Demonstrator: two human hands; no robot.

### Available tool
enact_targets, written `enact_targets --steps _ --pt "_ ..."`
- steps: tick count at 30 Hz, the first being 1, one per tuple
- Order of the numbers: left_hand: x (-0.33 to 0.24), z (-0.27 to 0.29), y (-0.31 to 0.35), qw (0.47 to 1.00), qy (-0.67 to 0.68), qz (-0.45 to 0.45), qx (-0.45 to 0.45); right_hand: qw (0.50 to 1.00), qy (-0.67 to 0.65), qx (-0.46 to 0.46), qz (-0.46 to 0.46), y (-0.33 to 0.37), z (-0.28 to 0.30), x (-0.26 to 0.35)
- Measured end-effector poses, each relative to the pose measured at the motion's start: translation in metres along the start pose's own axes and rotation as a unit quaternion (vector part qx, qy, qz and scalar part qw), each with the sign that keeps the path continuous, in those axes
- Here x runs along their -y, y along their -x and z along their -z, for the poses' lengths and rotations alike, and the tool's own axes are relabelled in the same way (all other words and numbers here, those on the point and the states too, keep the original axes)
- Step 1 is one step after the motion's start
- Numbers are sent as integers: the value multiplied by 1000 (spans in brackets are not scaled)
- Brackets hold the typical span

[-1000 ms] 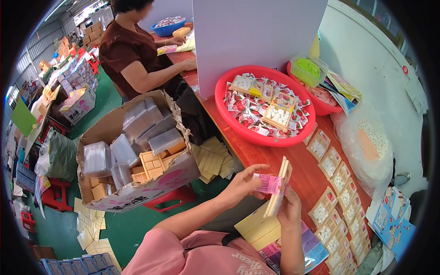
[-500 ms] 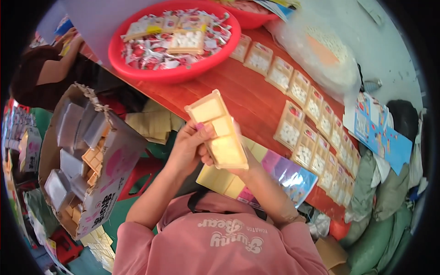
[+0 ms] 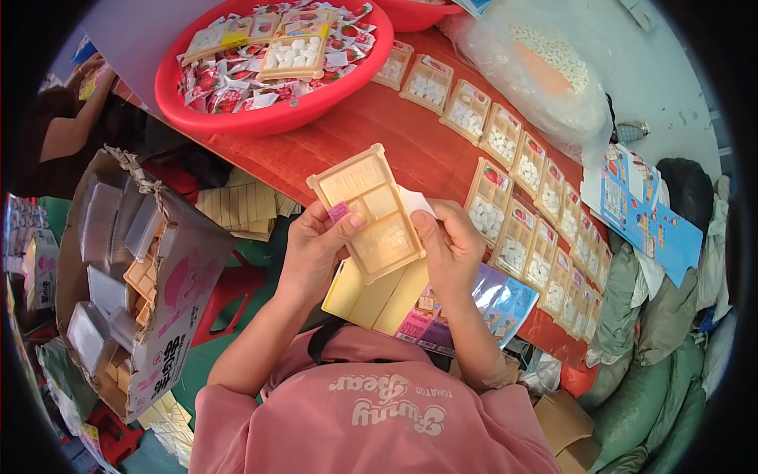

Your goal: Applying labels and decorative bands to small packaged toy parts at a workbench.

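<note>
My left hand (image 3: 314,245) grips a tan plastic tray (image 3: 384,233) by its left side, thumb on the front. The tray is tilted and split into compartments; no white pieces show in it. A small purple slip (image 3: 338,211) shows by my left fingers, against the tray's edge. At the tray's right edge, my right hand (image 3: 454,245) pinches a white piece of paper or film (image 3: 414,202), partly hidden by the tray and the fingers. Beneath both hands lie printed yellow, purple and blue card sheets (image 3: 501,304).
Rows of tan trays filled with white pieces (image 3: 512,257) stand on the red table (image 3: 347,118). Behind sits a red basin (image 3: 268,118) of wrapped sweets, near a bag of white pieces (image 3: 545,79). An open cardboard box (image 3: 185,292) with clear plastic cases stands left. A co-worker's arm (image 3: 67,134) shows beyond.
My right hand has come out from behind the tray to its right edge, with a white piece now showing in its fingers. The left hand still holds the tray.
</note>
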State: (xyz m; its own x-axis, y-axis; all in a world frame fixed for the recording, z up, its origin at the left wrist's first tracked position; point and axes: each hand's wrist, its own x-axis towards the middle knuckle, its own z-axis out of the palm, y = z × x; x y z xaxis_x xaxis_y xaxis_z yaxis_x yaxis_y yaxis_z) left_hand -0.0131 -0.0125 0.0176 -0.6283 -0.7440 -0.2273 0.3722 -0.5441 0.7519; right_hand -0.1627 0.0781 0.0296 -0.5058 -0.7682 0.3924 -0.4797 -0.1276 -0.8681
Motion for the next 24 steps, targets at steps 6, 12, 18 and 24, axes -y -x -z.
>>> enact_targets --steps 6,12,18,24 --pt "-2 -3 5 997 61 43 38 995 74 -22 58 2 -8 3" --pt "22 -5 6 990 -136 -13 38 971 172 -42 159 8 -19 -7" --pt "17 -13 8 989 -149 6 19 958 188 -53 209 11 -21 -13" --pt "24 -4 5 984 -177 14 30 944 197 -53 258 12 -21 -19"
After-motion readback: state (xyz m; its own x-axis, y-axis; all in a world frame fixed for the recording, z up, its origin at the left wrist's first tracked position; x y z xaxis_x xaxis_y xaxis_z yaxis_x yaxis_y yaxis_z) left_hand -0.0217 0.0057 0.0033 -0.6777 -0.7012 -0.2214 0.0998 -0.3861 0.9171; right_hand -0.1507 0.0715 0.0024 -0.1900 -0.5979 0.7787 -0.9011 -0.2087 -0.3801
